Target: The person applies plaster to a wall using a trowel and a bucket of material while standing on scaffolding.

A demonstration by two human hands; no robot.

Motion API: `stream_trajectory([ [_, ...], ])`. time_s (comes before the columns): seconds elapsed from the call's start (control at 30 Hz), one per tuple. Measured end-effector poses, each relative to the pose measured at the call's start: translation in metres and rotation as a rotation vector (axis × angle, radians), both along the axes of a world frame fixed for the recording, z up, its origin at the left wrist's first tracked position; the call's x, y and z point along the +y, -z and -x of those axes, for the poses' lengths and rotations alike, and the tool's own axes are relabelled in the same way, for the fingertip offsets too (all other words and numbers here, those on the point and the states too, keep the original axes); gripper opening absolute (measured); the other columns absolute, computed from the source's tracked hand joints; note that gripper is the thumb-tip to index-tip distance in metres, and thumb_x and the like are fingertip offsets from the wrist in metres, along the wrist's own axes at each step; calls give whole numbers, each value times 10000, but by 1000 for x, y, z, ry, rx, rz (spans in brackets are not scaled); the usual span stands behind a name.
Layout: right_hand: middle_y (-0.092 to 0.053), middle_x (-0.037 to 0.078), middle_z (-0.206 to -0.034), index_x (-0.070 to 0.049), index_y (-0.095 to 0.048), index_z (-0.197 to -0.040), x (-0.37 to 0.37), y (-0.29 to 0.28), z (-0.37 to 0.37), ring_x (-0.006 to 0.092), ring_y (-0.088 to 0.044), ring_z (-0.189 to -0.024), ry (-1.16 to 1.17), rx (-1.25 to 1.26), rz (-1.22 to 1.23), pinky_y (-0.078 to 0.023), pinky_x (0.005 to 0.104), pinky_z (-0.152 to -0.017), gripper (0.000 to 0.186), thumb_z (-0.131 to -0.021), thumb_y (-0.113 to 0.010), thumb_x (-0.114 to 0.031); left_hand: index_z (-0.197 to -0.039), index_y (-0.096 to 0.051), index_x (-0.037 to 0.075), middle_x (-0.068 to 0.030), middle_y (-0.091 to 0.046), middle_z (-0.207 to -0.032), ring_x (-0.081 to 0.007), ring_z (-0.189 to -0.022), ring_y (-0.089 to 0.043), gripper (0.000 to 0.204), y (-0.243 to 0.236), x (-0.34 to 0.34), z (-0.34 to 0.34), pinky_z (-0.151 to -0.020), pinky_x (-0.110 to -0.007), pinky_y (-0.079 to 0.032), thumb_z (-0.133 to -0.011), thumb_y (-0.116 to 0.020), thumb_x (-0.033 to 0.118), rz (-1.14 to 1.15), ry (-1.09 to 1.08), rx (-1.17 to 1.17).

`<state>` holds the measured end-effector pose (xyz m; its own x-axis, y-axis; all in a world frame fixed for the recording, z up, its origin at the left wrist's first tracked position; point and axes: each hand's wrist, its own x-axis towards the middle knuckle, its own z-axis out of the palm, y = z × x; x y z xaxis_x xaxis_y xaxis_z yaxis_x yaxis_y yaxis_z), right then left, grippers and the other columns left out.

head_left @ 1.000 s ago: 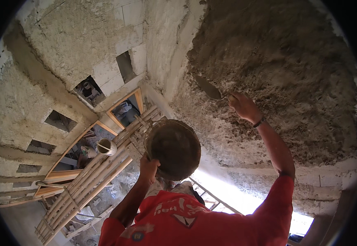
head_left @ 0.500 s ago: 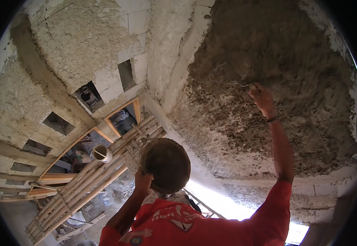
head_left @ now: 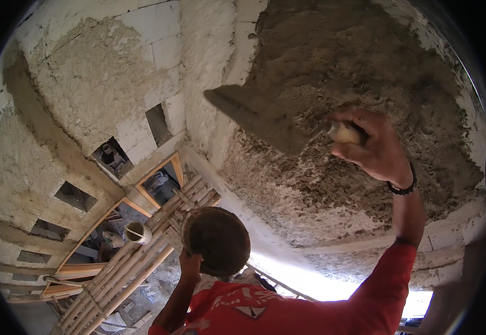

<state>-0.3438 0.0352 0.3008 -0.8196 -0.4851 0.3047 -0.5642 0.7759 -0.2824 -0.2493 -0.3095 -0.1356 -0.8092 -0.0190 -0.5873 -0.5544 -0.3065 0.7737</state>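
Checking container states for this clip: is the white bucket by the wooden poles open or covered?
Open: the white bucket shows its hollow inside, with no lid over it.

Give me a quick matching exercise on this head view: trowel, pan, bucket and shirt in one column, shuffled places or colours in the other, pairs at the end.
A. plastering trowel
B. round mortar pan
C. bucket
D. shirt

1. whitish, by the wooden poles
2. red with white print
3. held by its handle in the right hand
4. gripped at its rim by the left hand

Pairs: A-3; B-4; C-1; D-2
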Motion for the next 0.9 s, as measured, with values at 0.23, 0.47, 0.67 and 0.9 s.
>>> stream_trajectory([
  [0.23,-674,78,-814,-24,-567,-1293,41,44,35,105,-613,-593,71,-443,541,-525,237,-492,502,-905,-672,-325,-1149,-571,-10,-64,-611,-927,-166,-777,-558,528,-17,2,-6,-672,-289,-460,-623,-528,-39,28,29,1],
  [0.47,-624,51,-782,2,-545,-1300,119,-1,10,73,-559,-569,636,257,261,-496,227,-473,509,-962,-582,-376,-1099,-572,-27,-65,-599,-898,-163,-772,-554,474,-19,9,-8,-667,-284,-456,-628,-527,-30,-6,4,47],
  [0.67,-620,93,-803,-41,-603,-1124,28,145,-44,176,-621,-700,181,-374,-217,-552,326,-616,276,-901,-605,-203,-1147,-565,-7,-71,-599,-908,-176,-777,-566,495,-34,22,6,-666,-303,-477,-652,-536,-10,54,107,30],
  [0.9,-630,129,-781,-90,-622,-1070,-23,283,-60,284,-661,-790,114,-139,-713,-552,387,-622,208,-919,-523,-193,-1149,-564,-32,-79,-603,-909,-194,-806,-579,499,-63,45,26,-682,-316,-487,-650,-536,-23,-44,115,130],
])
